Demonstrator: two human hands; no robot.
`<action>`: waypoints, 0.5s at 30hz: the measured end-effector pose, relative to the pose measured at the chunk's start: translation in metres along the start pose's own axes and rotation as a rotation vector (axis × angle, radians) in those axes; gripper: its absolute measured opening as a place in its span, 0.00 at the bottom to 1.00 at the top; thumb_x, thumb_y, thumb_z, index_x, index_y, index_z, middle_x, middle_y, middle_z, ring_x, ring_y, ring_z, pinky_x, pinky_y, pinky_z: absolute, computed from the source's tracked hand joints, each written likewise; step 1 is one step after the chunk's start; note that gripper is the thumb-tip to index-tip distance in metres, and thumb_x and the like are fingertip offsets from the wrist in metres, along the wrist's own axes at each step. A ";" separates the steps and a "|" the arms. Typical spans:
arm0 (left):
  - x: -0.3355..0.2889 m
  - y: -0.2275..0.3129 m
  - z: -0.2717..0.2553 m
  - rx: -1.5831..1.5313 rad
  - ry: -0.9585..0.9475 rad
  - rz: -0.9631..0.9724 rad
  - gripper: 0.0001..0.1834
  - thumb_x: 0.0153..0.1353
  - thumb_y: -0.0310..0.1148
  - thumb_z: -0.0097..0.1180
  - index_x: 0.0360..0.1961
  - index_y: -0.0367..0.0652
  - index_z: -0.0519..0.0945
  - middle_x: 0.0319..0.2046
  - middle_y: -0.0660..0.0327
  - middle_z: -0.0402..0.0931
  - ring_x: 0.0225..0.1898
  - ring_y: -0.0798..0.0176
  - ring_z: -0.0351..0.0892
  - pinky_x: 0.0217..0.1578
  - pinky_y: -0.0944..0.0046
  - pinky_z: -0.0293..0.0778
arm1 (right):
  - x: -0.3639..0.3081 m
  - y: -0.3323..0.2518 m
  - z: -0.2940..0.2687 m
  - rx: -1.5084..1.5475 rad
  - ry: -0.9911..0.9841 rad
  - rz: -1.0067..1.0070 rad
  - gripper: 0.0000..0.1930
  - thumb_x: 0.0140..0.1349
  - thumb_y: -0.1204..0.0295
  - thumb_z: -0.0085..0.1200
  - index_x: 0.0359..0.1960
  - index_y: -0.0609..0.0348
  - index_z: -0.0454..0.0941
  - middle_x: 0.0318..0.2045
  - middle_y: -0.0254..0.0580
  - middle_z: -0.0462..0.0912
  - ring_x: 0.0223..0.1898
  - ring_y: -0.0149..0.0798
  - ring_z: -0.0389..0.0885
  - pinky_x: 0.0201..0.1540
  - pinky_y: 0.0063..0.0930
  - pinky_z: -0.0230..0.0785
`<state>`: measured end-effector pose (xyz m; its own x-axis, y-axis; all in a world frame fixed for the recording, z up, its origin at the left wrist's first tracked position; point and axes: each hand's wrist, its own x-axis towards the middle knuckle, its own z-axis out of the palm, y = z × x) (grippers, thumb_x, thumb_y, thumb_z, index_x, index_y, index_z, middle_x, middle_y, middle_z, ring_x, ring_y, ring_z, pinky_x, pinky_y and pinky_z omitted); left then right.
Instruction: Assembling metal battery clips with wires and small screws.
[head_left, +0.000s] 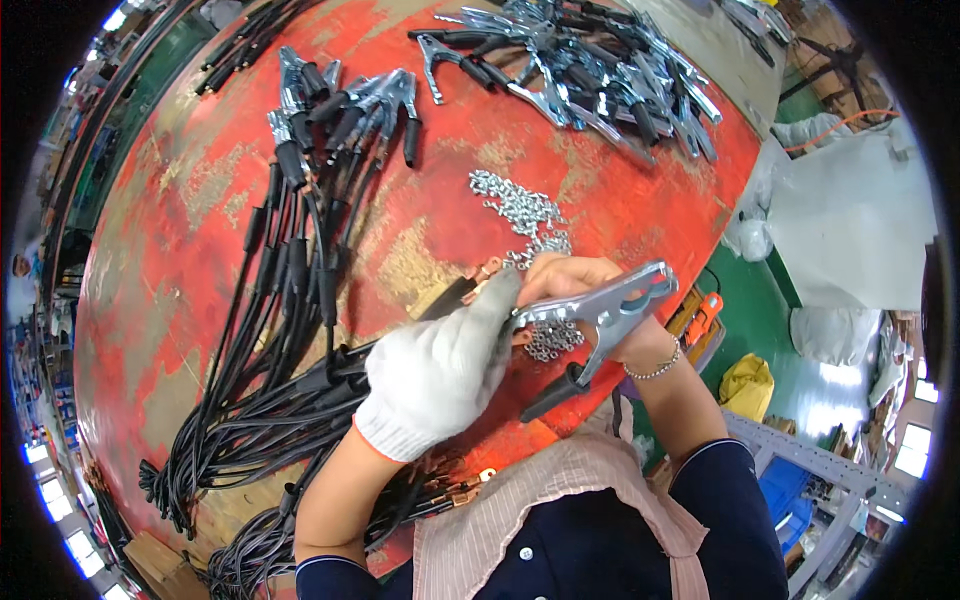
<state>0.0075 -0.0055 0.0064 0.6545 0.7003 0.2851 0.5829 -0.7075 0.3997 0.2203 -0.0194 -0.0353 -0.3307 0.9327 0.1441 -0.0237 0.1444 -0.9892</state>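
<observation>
My left hand (440, 365), in a white knitted glove, pinches the end of a metal spring clamp (600, 305) with a black-sleeved handle (556, 395). The clamp's jaws point to the upper right. My bare right hand (575, 278) has its fingers bent against the far side of the clamp, close to the gloved fingertips; what lies between those fingers is hidden. A copper cable lug (488, 268) shows just beyond the glove. Loose nuts (555, 342) lie under the clamp, and small screws (520, 205) are spread beyond my hands.
On the worn red table (160, 300), black cables (235, 430) lie in bundles to the left, some ending in clamps (350, 110). More metal clamps (600, 75) are heaped at the far side. Past the right edge are a green floor (825, 395) and a yellow bag (746, 387).
</observation>
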 end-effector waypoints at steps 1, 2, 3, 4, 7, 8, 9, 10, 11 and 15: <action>-0.001 -0.001 0.003 0.051 0.032 0.050 0.23 0.57 0.31 0.57 0.56 0.42 0.74 0.25 0.58 0.79 0.18 0.57 0.78 0.19 0.58 0.73 | -0.007 -0.010 0.003 0.024 0.069 0.130 0.10 0.66 0.72 0.51 0.40 0.65 0.81 0.33 0.40 0.82 0.40 0.36 0.79 0.47 0.30 0.71; -0.002 -0.003 0.005 0.101 0.066 0.100 0.24 0.56 0.30 0.58 0.55 0.41 0.74 0.24 0.58 0.79 0.17 0.58 0.78 0.18 0.58 0.73 | -0.018 -0.005 0.006 0.070 0.217 0.132 0.08 0.65 0.73 0.53 0.39 0.65 0.81 0.33 0.41 0.82 0.40 0.36 0.79 0.46 0.30 0.70; 0.000 -0.003 0.001 0.037 0.059 0.046 0.23 0.57 0.27 0.56 0.56 0.42 0.74 0.22 0.57 0.78 0.18 0.55 0.78 0.19 0.56 0.72 | -0.026 -0.002 0.011 0.117 0.362 0.128 0.07 0.63 0.75 0.55 0.38 0.64 0.82 0.33 0.42 0.82 0.41 0.36 0.79 0.46 0.30 0.70; 0.002 -0.002 -0.004 -0.028 0.053 -0.009 0.22 0.58 0.25 0.54 0.56 0.42 0.74 0.21 0.56 0.78 0.19 0.52 0.78 0.20 0.54 0.72 | -0.031 -0.002 0.014 0.162 0.507 0.124 0.05 0.62 0.76 0.57 0.37 0.63 0.83 0.34 0.42 0.82 0.41 0.36 0.79 0.46 0.29 0.70; 0.000 -0.016 0.003 -0.497 0.205 -0.260 0.17 0.65 0.26 0.48 0.55 0.38 0.72 0.28 0.56 0.80 0.21 0.63 0.79 0.24 0.62 0.74 | -0.065 0.007 0.007 -0.708 0.299 0.013 0.05 0.54 0.72 0.65 0.32 0.53 0.84 0.31 0.35 0.79 0.37 0.38 0.77 0.42 0.33 0.70; 0.000 -0.017 0.000 -0.760 0.138 -0.381 0.17 0.67 0.28 0.46 0.56 0.38 0.71 0.29 0.56 0.79 0.22 0.64 0.78 0.24 0.64 0.75 | -0.074 0.011 0.010 -0.814 0.205 0.015 0.06 0.52 0.70 0.66 0.32 0.51 0.84 0.30 0.33 0.78 0.36 0.39 0.76 0.40 0.33 0.69; 0.000 -0.018 -0.004 -1.045 0.102 -0.527 0.17 0.70 0.31 0.44 0.57 0.37 0.70 0.30 0.56 0.79 0.23 0.66 0.78 0.25 0.66 0.75 | -0.081 0.014 0.014 -0.910 0.215 -0.007 0.06 0.47 0.72 0.69 0.28 0.50 0.84 0.28 0.32 0.78 0.33 0.37 0.75 0.38 0.31 0.66; 0.001 -0.019 -0.008 -1.284 0.097 -0.693 0.18 0.72 0.33 0.42 0.58 0.37 0.69 0.32 0.56 0.79 0.24 0.68 0.78 0.25 0.68 0.75 | -0.087 0.018 0.015 -0.940 0.214 -0.005 0.06 0.48 0.70 0.68 0.28 0.49 0.84 0.28 0.31 0.77 0.32 0.37 0.74 0.37 0.31 0.65; 0.000 -0.022 -0.006 -1.312 0.094 -0.679 0.18 0.72 0.34 0.41 0.59 0.38 0.68 0.30 0.57 0.79 0.23 0.69 0.77 0.24 0.69 0.74 | -0.093 0.021 0.016 -0.970 0.213 -0.003 0.06 0.49 0.69 0.67 0.29 0.48 0.83 0.27 0.31 0.76 0.32 0.37 0.74 0.37 0.31 0.65; -0.001 -0.020 -0.003 -1.322 0.079 -0.701 0.18 0.72 0.33 0.42 0.59 0.38 0.68 0.30 0.59 0.77 0.25 0.72 0.75 0.25 0.72 0.73 | -0.097 0.026 0.018 -1.034 0.223 -0.005 0.06 0.50 0.67 0.67 0.29 0.47 0.82 0.27 0.30 0.75 0.32 0.36 0.73 0.36 0.31 0.63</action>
<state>-0.0061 0.0085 0.0008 0.3817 0.8854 -0.2652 -0.1142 0.3299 0.9371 0.2349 -0.1119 -0.0751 -0.1498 0.9558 0.2529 0.8251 0.2618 -0.5007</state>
